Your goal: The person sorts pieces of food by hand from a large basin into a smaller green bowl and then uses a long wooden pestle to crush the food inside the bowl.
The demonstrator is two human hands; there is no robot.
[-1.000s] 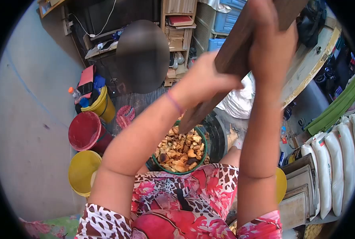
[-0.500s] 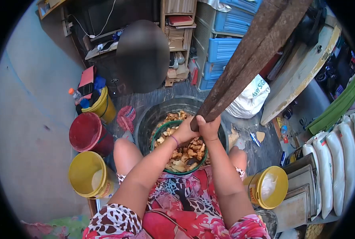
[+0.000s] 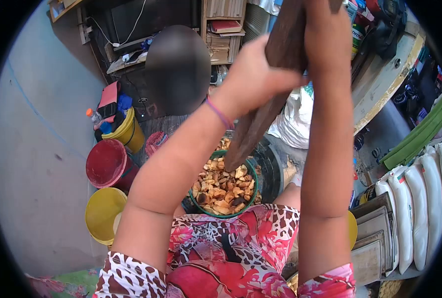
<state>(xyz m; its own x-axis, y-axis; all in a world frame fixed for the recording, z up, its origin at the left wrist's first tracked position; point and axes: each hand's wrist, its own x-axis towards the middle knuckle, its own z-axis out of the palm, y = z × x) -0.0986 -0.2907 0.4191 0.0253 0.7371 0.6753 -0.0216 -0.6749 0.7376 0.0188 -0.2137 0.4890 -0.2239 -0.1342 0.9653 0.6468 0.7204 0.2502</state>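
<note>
A long dark wooden pole (image 3: 253,131) stands tilted in front of me, its lower tip over a green-rimmed container (image 3: 257,185) filled with brown and yellowish chunks (image 3: 221,187). Wrapped round the pole is my left hand (image 3: 260,74), with a purple band at its wrist. Higher up, near the top edge, my right hand (image 3: 325,25) grips the same pole. The green-rimmed container sits inside a large black tub (image 3: 275,169) between my legs. Whether the pole's tip touches the chunks I cannot tell.
Red (image 3: 107,164) and yellow (image 3: 102,213) buckets stand at the left, below a yellow bucket (image 3: 131,131) of items. A white sack (image 3: 295,121) lies beyond the tub. Several white bags (image 3: 412,213) line the right. A shelf (image 3: 223,39) stands at the back.
Both hands have risen and moved apart along the pole. The pole is steeper, and its lower end now shows above the chunks. The arms are stretched further forward.
</note>
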